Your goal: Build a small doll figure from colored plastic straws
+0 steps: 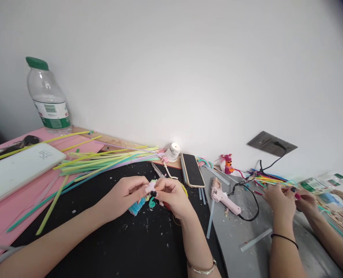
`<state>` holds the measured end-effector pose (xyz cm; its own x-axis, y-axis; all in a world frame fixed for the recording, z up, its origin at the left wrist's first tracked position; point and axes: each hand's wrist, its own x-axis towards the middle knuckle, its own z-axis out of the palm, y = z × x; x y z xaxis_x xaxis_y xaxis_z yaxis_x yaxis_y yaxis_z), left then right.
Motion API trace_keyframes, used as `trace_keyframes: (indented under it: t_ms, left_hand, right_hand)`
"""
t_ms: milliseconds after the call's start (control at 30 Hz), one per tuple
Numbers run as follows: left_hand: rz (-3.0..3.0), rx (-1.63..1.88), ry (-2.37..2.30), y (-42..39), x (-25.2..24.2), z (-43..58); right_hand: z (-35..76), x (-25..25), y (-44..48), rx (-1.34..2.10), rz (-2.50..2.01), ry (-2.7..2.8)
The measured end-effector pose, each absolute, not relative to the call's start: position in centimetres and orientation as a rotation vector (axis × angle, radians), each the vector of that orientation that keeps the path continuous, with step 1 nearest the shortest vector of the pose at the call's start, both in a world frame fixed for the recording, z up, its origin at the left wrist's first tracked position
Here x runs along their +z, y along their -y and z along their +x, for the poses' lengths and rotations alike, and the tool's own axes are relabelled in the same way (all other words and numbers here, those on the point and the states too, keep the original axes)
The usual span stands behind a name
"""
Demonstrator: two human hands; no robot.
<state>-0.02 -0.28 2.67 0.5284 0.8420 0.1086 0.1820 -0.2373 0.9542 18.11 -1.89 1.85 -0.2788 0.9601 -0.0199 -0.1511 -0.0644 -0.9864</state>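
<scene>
White-looking and largely hidden by fingers, a small piece is pinched between the left hand and the right hand in the head view. Both are narrowed to a fingertip grip above a dark mat. Just below the left hand, a blue fuzzy piece is seen; under the meeting fingertips, a teal curl is seen, though whether it is joined to the small piece cannot be told.

Beyond the hands, scissors and a phone are laid. Past the left hand, straight fuzzy stems are heaped. To the right hand's right, a glue gun is rested on the grey counter.

The work is judged to be midway: the curl has been shaped, the small piece has not been set down, and many stems are left unbent.
</scene>
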Motion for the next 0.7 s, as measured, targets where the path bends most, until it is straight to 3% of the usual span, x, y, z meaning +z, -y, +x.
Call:
trace_keyframes:
  t_ms: [300, 700]
  left_hand:
    - [1.970, 0.953, -0.922, 0.0, 2.5, -0.2]
    - [1.363, 0.868, -0.971, -0.2, 1.2, 0.5]
  right_hand:
    - [18.2, 2.0, 1.9, 1.519, -1.012, 1.301]
    - [18.7, 1.7, 1.6, 1.576, -1.059, 1.273]
